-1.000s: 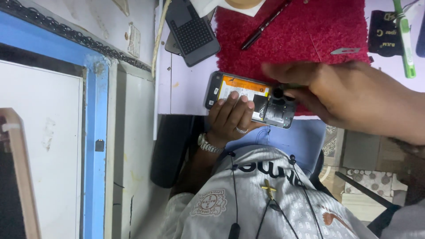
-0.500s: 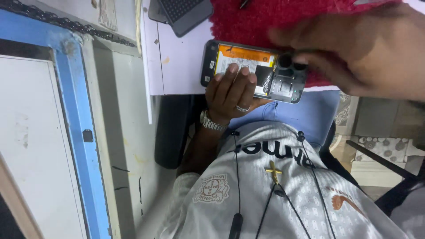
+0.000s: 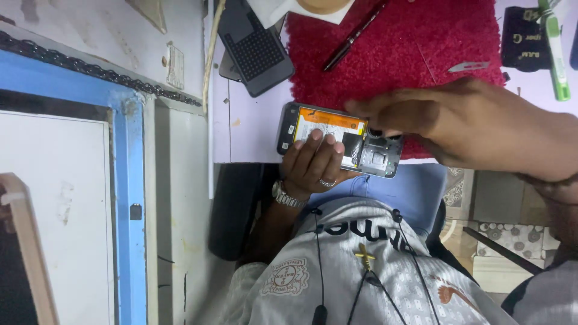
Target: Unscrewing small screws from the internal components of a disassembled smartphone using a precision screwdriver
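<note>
One dark perforated case lies at the far left of the pale counter, and one black pen rests slantwise on the single red mat. One opened phone sits at the counter's near edge, half over the mat's border; its long axis runs left to right, the orange-labelled battery end pointing left and the bare camera end pointing right. The left hand, one ring and one wristwatch on it, cups the phone from below, fingers lying flat and close together across the battery. The right hand comes in from the right, above the phone, its fingertips pinched together on the camera end. One small metal blade lies on the mat beyond it, and one green-handled tool farther right.
</note>
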